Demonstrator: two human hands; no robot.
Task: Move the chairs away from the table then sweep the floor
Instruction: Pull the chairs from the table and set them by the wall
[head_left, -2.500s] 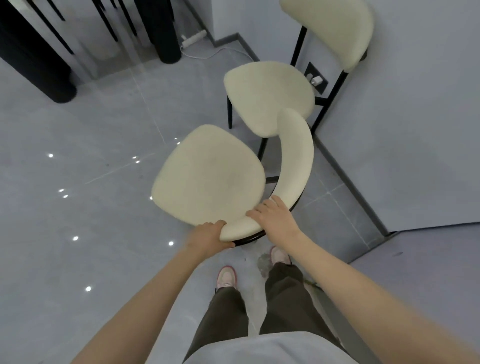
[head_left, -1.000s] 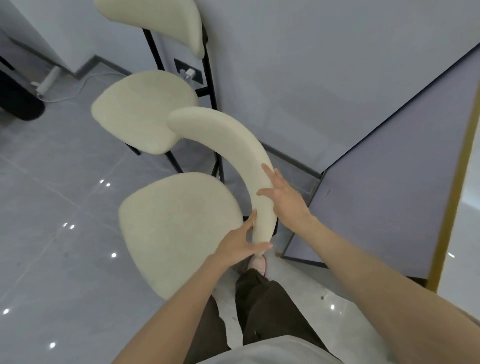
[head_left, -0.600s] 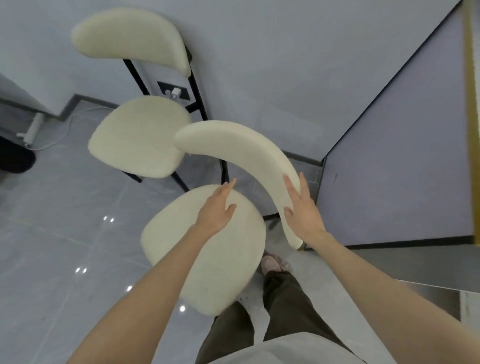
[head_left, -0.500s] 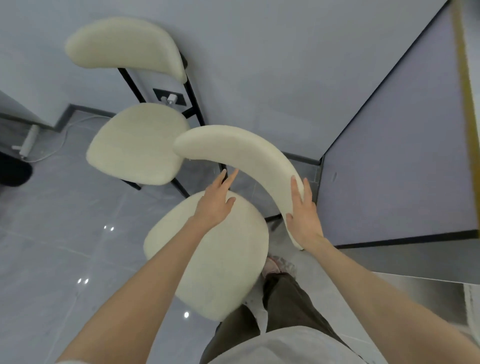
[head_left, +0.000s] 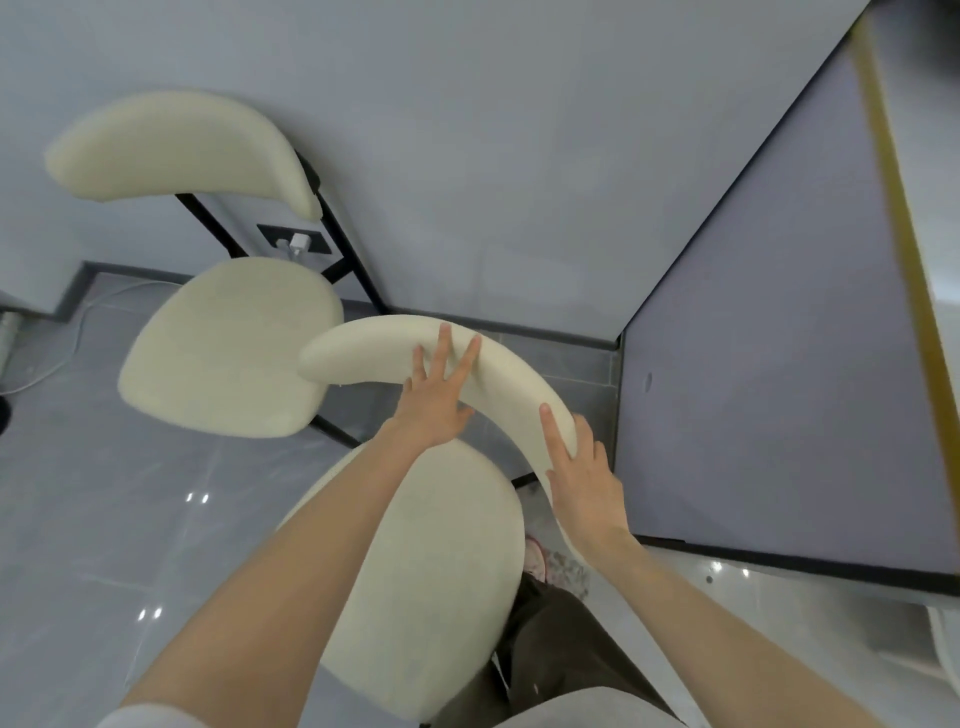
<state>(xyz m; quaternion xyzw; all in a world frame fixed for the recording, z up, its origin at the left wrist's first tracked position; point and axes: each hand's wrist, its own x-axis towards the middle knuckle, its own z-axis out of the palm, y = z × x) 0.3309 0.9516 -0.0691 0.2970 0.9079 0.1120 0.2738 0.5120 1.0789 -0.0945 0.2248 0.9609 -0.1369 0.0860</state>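
Two cream chairs with black frames stand by the grey wall. The near chair (head_left: 431, 597) is right in front of me, its curved backrest (head_left: 374, 348) towards the wall. My left hand (head_left: 436, 405) lies flat against the middle of that backrest with straight, spread fingers. My right hand (head_left: 582, 478) rests on the backrest's right end, thumb on the near face and fingers over its edge. The second chair (head_left: 228, 348) stands to the left against the wall, untouched.
The grey wall (head_left: 493, 156) with a dark skirting runs just behind both chairs. A socket with a white plug (head_left: 296, 244) and a white cable sit behind the second chair. A purple panel with a gold edge (head_left: 779, 389) closes the right side. Glossy grey floor tiles (head_left: 104, 519) lie to the left.
My left hand has slid from the seat up onto the middle of the backrest. The near chair now stands closer to the wall and the second chair, backrest turned towards the wall.
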